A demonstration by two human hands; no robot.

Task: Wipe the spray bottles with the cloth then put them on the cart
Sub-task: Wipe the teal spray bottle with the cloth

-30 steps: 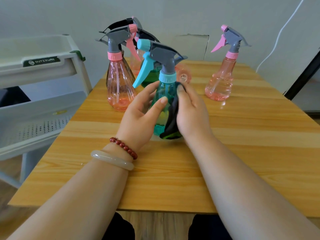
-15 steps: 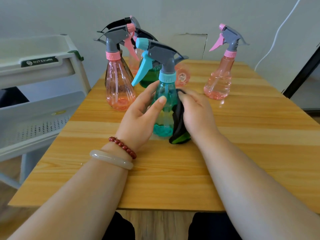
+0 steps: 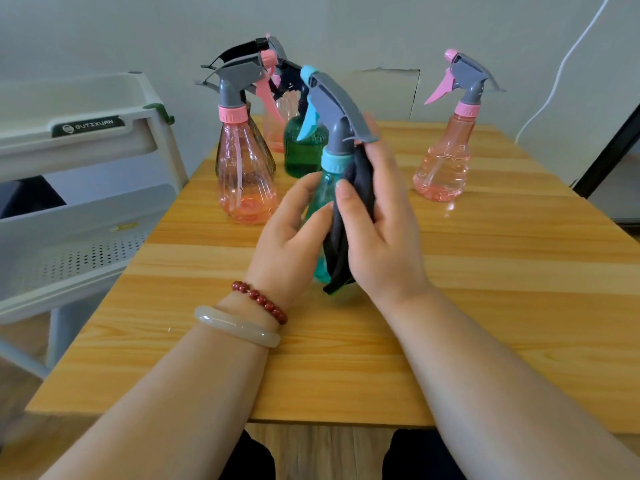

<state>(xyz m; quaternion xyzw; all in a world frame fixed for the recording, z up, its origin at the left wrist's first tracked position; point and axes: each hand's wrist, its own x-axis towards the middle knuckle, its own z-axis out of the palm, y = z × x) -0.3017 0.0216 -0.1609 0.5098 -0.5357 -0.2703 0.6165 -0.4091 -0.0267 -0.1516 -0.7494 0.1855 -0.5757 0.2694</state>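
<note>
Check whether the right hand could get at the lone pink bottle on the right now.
Likely yes, once freed: the right hand holds the cloth against the teal bottle, but nothing stands between it and the pink bottle to its right.

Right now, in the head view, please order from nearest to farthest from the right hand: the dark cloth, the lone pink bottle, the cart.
1. dark cloth, gripped in the right hand itself.
2. lone pink bottle, behind it to the right, standing apart.
3. cart, far left, beside the table.
</note>
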